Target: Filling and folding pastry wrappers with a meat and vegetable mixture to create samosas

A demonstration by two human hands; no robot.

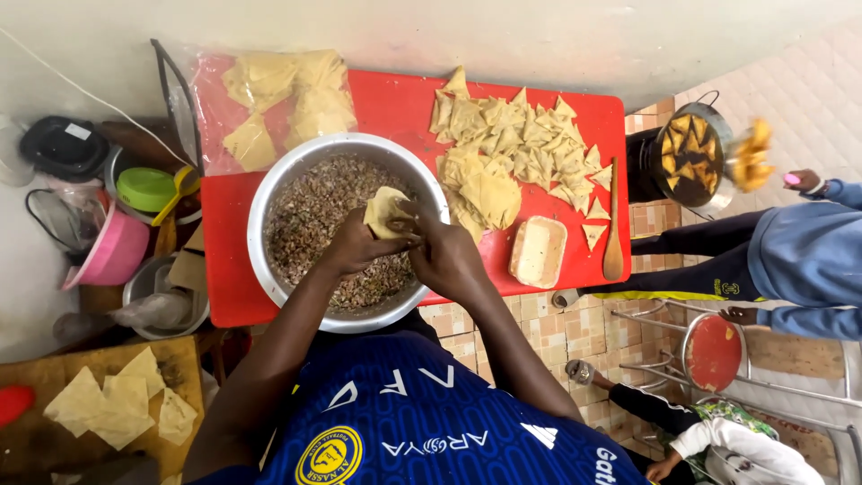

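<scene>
Both hands meet over the steel bowl (269, 193) of minced filling (314, 211): the left hand (359, 244) cups a folded pastry sheet (384, 209), the right hand (444, 254) pinches its edge. Beyond, folded triangles (516, 148) lie heaped on the red worktop (395, 103).

One red bench (404, 103). One large metal bowl (260, 211) of minced filling. One pastry sheet (384, 211) held over it by two hands: left hand (359, 244), right hand (446, 256). One heap of folded pastry triangles (516, 148), too many and too overlapped to count. One clear bag of pastry sheets (269, 103). One small rectangular tub (538, 251). One wooden spoon (613, 224). One frying pot (687, 162) on the floor. One pink jug (112, 251). One green lid (144, 189). One red stool (714, 352). One wooden board (184, 359) with about four pastry sheets (112, 404).
</scene>
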